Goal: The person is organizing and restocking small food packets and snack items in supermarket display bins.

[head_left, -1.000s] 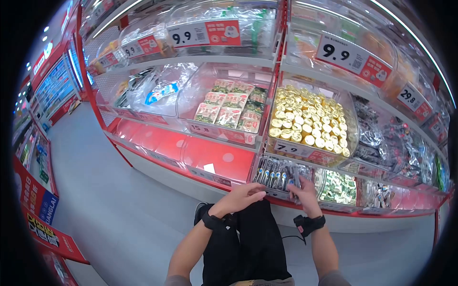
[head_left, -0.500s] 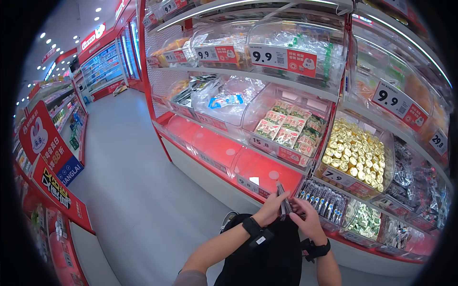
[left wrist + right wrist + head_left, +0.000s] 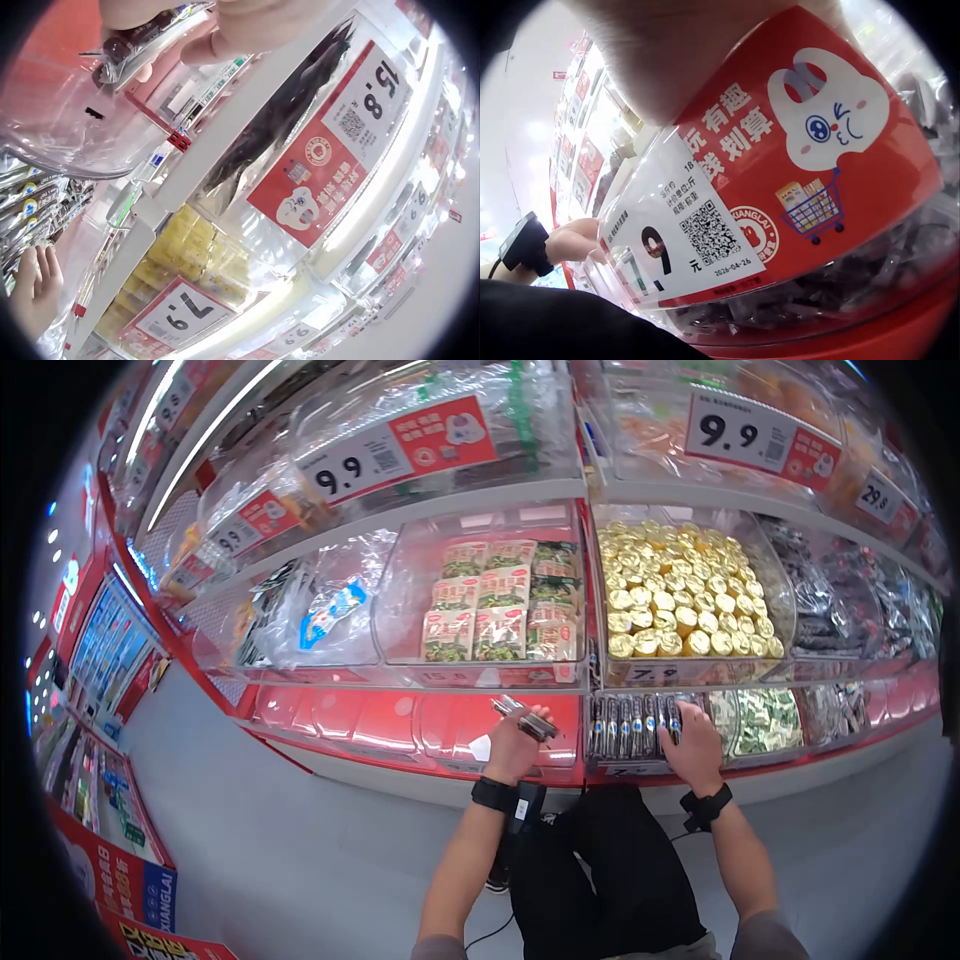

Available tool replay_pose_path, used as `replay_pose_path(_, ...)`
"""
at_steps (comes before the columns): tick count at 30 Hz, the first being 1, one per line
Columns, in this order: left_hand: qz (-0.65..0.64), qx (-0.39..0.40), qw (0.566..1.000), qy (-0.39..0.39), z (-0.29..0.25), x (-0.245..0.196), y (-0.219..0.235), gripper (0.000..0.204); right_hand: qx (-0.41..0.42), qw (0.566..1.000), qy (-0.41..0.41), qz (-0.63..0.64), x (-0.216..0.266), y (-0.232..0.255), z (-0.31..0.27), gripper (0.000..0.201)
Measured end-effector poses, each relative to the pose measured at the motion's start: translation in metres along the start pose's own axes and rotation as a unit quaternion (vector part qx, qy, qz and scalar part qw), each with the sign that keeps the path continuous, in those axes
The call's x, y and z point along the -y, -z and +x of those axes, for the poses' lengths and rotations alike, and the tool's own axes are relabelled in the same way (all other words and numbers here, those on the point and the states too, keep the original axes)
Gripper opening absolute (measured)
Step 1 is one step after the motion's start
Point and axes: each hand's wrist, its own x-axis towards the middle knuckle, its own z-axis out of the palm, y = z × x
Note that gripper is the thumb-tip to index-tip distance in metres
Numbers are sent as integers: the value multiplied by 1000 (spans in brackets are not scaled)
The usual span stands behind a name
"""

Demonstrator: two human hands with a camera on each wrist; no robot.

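My left hand (image 3: 513,750) grips several slim dark stick snacks (image 3: 537,726) in clear wrappers, above the red shelf bin. Close up in the left wrist view, the ends of the wrapped sticks (image 3: 141,36) poke out beside the fingers. My right hand (image 3: 695,748) is at the bin of black stick packets (image 3: 632,726), on its right side. Seen from the left wrist, the right hand (image 3: 37,291) has its fingers fairly straight over the packets (image 3: 30,206). A red-and-white price label (image 3: 727,202) covers the bin front, hiding the right fingertips in the right wrist view.
Gold-wrapped pieces (image 3: 690,595) fill a bin on the shelf above, beside flat snack packs (image 3: 490,600). Green-and-white packets (image 3: 768,722) lie right of the stick bin. A shelf edge (image 3: 450,678) runs above both hands. Aisle floor (image 3: 250,810) lies to the left.
The right hand lifted from the bin and met the left hand at the sticks, then went back to the bin. The left hand now holds the sticks. The head view swung left and back.
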Motion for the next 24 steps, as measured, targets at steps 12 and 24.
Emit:
replay_pose_path(12,452,-87,873,-163,19,0,8,51,80,996,-18,-25,8,4,0,56)
replay_pose_path(24,677,67,688,-251,-16,16,-43,33,166,977,-126,45,5,-2,33,66)
